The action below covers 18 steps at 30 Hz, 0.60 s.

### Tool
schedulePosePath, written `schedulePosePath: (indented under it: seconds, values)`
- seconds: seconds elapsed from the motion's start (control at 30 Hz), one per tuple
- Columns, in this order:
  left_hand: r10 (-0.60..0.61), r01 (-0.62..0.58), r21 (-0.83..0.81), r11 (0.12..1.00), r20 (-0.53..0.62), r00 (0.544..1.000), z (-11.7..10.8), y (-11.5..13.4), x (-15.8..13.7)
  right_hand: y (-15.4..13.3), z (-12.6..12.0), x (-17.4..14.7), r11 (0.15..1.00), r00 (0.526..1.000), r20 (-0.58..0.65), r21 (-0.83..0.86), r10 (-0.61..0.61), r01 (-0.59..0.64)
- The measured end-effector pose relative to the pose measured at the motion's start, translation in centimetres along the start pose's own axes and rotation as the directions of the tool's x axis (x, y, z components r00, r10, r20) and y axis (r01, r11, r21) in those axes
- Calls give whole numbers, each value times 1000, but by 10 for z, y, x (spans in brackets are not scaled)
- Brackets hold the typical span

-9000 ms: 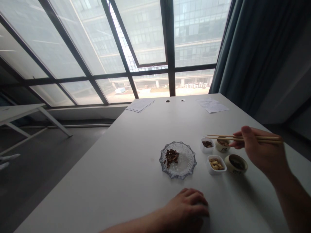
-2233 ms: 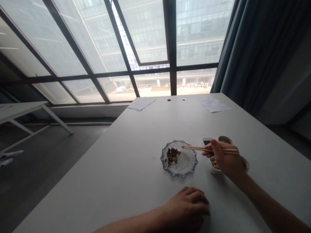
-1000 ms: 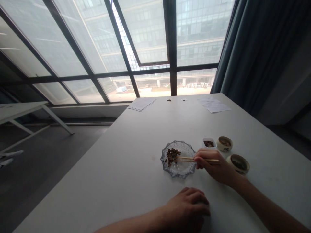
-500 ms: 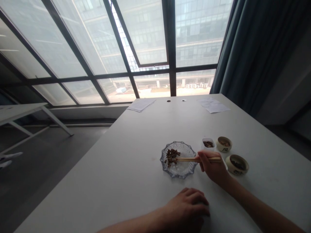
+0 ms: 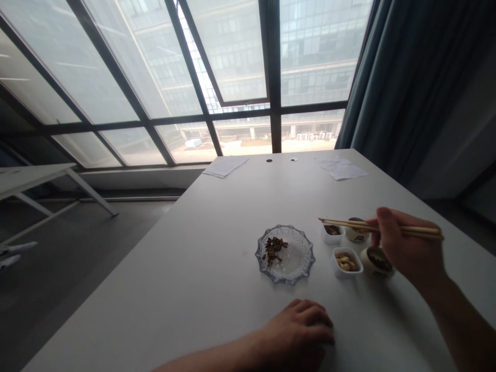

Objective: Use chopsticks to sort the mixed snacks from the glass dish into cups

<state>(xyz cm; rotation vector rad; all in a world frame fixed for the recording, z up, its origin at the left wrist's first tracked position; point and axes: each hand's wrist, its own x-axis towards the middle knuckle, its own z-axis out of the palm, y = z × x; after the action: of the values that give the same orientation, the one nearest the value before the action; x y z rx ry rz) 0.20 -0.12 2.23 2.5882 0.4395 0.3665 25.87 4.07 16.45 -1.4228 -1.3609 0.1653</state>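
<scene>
A pair of wooden chopsticks (image 5: 344, 223) is gripped in my right hand (image 5: 406, 243), raised over the small containers. The tips are over the white plastic cup (image 5: 333, 238) with dark brown pieces. Beneath the hand sit a round cream pot (image 5: 375, 268) with dark contents, partly covered, and another cream pot (image 5: 358, 236) behind the sticks. A second white plastic cup (image 5: 347, 273) holds pale yellowish pieces. To the left, a scalloped glass plate (image 5: 300, 261) bears a heap of dark brown pieces (image 5: 275, 248). My left hand (image 5: 300, 330) rests on the table, fingers loosely bent, holding nothing.
The white table (image 5: 186, 279) runs towards the window. Papers (image 5: 225, 167) lie at its far left, and more sheets (image 5: 343, 168) at the far right. Another white table (image 5: 34, 175) stands to the left, and a dark blue curtain (image 5: 387, 93) hangs at the right.
My right hand has lifted the chopsticks off the glass plate and moved right and up, over the containers. The cup of yellowish pieces has come into view. My left hand has stayed put.
</scene>
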Motion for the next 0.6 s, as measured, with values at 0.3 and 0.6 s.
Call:
schedulePosePath:
  seconds: [0.3,0.6]
  values:
    - [19,-19,2,1000,-3,1000,-4,0,-1,5,-2,1,986,993,89,-137,-82,94]
    - [16,-15,14,1000,-30,999,2,-1,-2,10,39,-25,946,888,458,305,-42,-112]
